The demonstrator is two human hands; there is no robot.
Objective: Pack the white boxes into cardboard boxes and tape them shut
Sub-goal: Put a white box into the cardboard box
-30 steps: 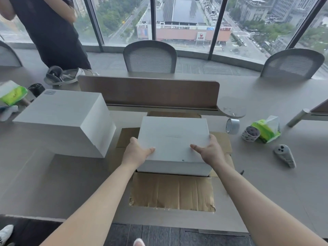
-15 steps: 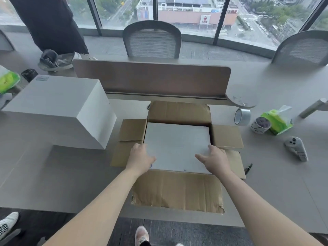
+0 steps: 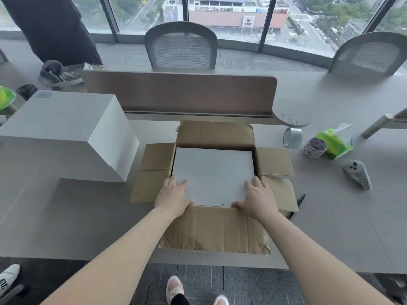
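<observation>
Desk (image 3: 66, 216): white box (image 3: 212, 172) apparently inside carton (image 3: 217, 228)

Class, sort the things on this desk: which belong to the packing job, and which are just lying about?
Job: white box in the cardboard box; larger white box at left; tape roll.
Lying about: green tissue pack; grey controller; headset; black pen.

My left hand (image 3: 174, 192) and right hand (image 3: 256, 198) lie palm-down side by side, fingers straight, arms extended forward.
</observation>
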